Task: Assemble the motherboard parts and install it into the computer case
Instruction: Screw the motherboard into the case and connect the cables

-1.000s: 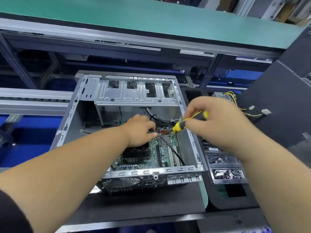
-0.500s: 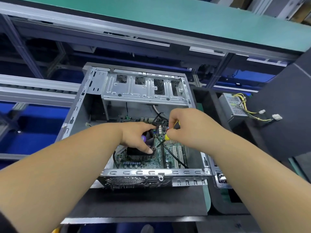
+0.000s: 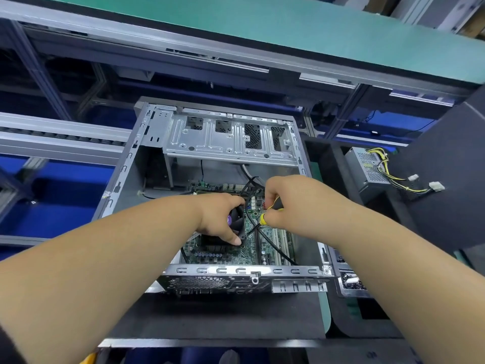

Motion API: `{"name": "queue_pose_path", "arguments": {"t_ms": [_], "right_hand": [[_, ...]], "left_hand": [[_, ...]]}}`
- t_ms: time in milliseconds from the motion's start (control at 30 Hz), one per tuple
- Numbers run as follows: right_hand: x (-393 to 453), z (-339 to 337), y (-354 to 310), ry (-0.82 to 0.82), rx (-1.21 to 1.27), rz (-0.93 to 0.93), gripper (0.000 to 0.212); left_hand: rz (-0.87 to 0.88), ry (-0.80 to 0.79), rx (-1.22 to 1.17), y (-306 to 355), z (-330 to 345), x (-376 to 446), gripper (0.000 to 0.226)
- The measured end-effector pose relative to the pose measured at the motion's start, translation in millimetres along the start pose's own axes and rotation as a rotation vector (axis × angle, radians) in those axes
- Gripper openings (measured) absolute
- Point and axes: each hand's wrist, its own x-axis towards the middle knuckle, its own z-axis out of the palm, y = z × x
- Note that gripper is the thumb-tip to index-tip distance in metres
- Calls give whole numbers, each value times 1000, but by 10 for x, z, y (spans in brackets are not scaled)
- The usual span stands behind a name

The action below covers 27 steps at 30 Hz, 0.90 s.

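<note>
Head view: computer case (image 3: 147, 143) lies open side up on the dark mat (image 3: 210, 319), both my arms reaching into it. Motherboard (image 3: 223, 254) sits flat on the case floor, under and just nearer me than both hands.

My left hand (image 3: 219, 219) is curled round the black cooler fan (image 3: 240, 219), thumb tip pressed down at the fan's near corner, fingers wrapped over the far side. The fan sits on the board; purple label peeks out between my fingers.

My right hand (image 3: 286, 203) pinches the yellow-and-black screwdriver (image 3: 265, 218), fingers closed tight on the handle. Shaft runs down and left from it towards the fan's near right corner, just beside my left thumb. Can't tell if the tip is seated in a screw.

Black cables (image 3: 273, 245) cross the board below my right hand, one running towards the case's near right corner. White expansion slots (image 3: 278, 239) just under my right wrist. Drive cage (image 3: 228, 139) is beyond both hands, at the far end of the case.

Right of my right arm, outside the case: grey power supply (image 3: 367, 166) with yellow-black wires and white connectors. Nearer me, beside my right forearm, a parts tray (image 3: 349, 285) with small dark pieces, too small to identify.
</note>
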Motion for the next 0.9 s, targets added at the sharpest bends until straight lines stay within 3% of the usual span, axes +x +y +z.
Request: {"name": "queue_pose_path", "arguments": {"t_ms": [200,333,500,600,767,900], "right_hand": [[-19,-74,-35,-67,-82,-72,12],[72,-98,-174,-162,-402,-151,22],[160,-58,-347,-179,-677,-242,13],[143,10,-428,-162,-727,-280,12],[210,55,-393,-87,-649,-54,35],[147,-22,-317,-177,-631,-187,25]], "left_hand": [[10,-15,57,44,3,-23,106],[28,-21,106,58,8,-27,102],[35,-20,165,50,36,-27,97],[35,-28,187,30,61,-27,89],[30,-7,212,16,85,-32,99],[27,-20,219,25,85,-21,101]]}}
